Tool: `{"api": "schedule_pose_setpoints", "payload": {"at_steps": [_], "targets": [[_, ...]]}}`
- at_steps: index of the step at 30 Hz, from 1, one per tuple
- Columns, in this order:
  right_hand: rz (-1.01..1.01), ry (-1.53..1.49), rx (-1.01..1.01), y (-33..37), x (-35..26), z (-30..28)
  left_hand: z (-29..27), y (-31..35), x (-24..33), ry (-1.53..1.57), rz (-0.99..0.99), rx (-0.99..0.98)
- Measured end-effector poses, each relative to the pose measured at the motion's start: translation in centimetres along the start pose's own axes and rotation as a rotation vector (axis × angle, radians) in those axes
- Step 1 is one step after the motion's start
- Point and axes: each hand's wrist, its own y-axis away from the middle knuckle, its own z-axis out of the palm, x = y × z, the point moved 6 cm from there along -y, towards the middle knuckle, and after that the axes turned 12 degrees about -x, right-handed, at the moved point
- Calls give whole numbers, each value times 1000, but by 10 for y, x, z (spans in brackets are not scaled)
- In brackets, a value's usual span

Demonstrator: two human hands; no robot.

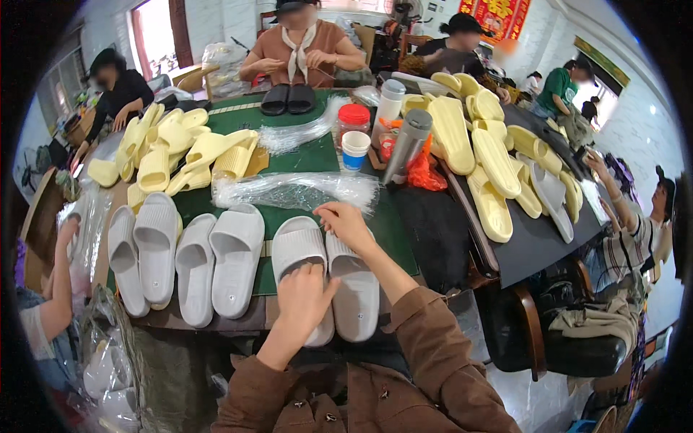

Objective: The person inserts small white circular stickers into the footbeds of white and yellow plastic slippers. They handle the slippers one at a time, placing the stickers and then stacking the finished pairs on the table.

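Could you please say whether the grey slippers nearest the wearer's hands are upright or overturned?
Upright: both slippers show straps and insoles facing up.

No. [361,316] on slipper [355,292], chars [499,7] on banner [514,26]

Pale marbled walls [644,119], bright window [157,32], black armchair [585,355]

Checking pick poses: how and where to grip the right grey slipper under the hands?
Probably pinch the heel top and bottom, from the near side: that end of the right slipper is uncovered and seems to jut past the table's edge, while the right hand partly hides the strap.
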Motion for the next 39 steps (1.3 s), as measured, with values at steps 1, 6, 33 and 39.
{"api": "schedule_pose_setpoints", "payload": {"at_steps": [1,6,33,39], "targets": [[67,-88,-2,1,6,-2,-6,-1,2,71,-69,-105],[-44,-114,13,-4,13,-1,-36,-52,-24,288,-22,130],[-363,269,247,-1,2,-1,35,-106,-71,541,-79,51],[-342,194,224,0,2,2,39,-102,-72,555,18,227]]}}
